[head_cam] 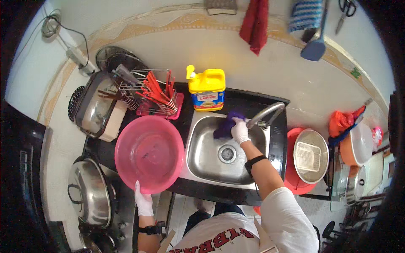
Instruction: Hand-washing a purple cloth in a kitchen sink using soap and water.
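Observation:
My left hand, in a white glove, grips the near rim of a large pink plastic basin. The basin sits on the black countertop, left of the sink, and a little liquid seems to lie in its bottom. My right hand, gloved too, holds a purple cloth against the far wall of the stainless steel sink. The fingertips are partly hidden in the cloth. Just right of that hand, the curved metal faucet arches over the basin's neighbour, the sink. A round drain strainer shows below the cloth.
A yellow detergent jug with a pump stands behind the sink. Red chopsticks fill a wire rack at back left. A lidded steel pan is on the left. At right, a metal bowl holds a white basket.

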`<state>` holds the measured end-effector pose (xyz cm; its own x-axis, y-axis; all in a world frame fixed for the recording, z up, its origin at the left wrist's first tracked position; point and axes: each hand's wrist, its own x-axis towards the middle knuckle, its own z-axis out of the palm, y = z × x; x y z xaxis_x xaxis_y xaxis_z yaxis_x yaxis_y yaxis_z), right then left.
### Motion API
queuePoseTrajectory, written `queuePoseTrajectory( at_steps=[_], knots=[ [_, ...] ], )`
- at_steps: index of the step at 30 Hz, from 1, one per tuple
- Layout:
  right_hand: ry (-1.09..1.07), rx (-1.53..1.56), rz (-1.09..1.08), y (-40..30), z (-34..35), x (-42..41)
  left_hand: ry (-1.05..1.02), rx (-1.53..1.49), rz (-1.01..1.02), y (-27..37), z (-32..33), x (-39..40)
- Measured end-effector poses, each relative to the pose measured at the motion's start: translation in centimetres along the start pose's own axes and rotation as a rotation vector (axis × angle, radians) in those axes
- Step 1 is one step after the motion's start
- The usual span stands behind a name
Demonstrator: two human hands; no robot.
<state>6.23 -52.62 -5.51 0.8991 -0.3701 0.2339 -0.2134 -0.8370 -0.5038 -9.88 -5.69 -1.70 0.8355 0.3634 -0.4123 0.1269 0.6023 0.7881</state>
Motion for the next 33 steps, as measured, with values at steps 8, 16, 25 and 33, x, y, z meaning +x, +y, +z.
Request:
queuePoseTrajectory(
  at_steps=[8, 16, 25, 33],
  knots=[
    [0.012, 0.775, 0.472, 3.2, -11.3, -7.4, 0.077, 0.182, -0.388, 1.2, -2.9, -7.1],
    [0.191, 0.833, 0.569, 16.2, -16.2, -3.3, 0.123, 0.137, -0.505, -1.1, -4.8, -9.2],
    [-0.028, -0.381, 0.082, 16.9, -11.0, -2.3, -0.124, 0.516, -0.462, -3.5, 4.0, -11.8],
    [-0.261, -0.029, -0.065, 10.5, -12.9, -18.0, -0.46, 0.909, -0.356, -5.1, 8.7, -10.6]
  ],
)
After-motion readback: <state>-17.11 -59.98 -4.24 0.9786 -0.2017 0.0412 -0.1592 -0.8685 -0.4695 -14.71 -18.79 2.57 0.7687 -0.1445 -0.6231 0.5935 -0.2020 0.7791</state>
